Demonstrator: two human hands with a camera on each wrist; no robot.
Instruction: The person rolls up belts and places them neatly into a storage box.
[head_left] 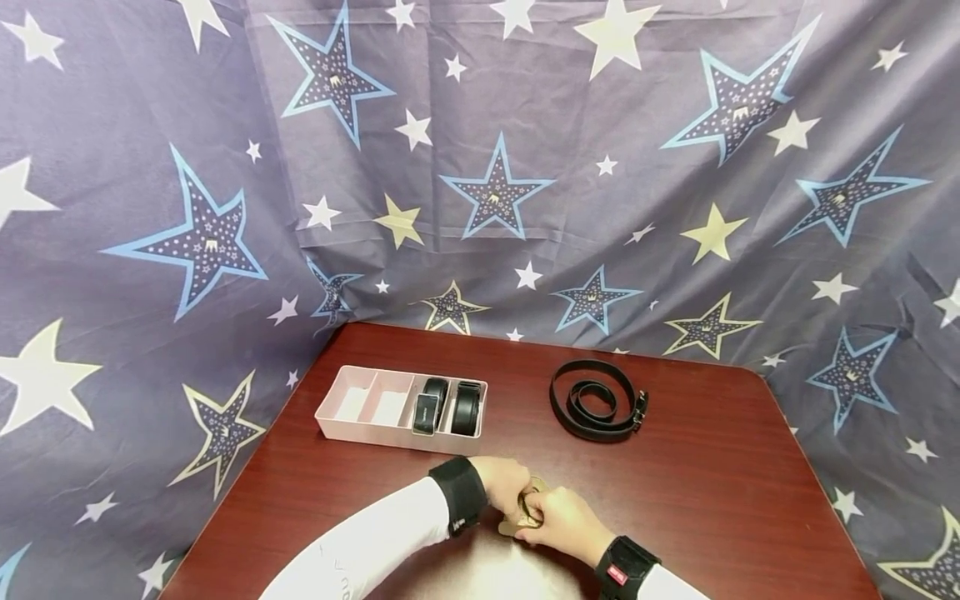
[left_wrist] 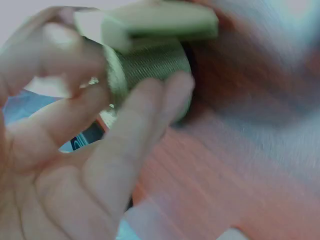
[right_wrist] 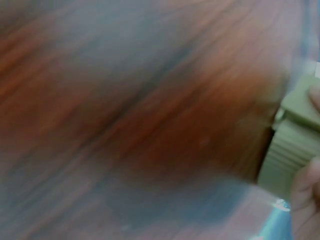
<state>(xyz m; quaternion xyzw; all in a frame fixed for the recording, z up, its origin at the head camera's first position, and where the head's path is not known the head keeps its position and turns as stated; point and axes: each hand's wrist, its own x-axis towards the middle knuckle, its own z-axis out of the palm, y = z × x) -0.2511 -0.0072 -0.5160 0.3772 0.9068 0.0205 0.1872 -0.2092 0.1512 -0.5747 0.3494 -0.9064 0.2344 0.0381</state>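
Near the front of the table, a rolled olive-green woven belt [left_wrist: 155,62] is held between both hands. Its flat buckle [left_wrist: 160,22] lies along the top of the roll in the left wrist view. My left hand [head_left: 504,482] grips the roll from the left, fingers against its ribbed side. From the right, my right hand [head_left: 564,521] pinches it; the right wrist view catches only fingertips [right_wrist: 306,187] and layered webbing at its edge. In the head view the hands cover much of the roll. Both wrist views are blurred.
A pink divided box [head_left: 360,431] stands left of centre, with a rolled black belt [head_left: 466,408] in its rightmost compartment and another black belt with a plate buckle [head_left: 425,414] beside it. A loosely coiled black belt [head_left: 592,432] lies to the right. A star-patterned curtain [head_left: 495,275] hangs behind the table.
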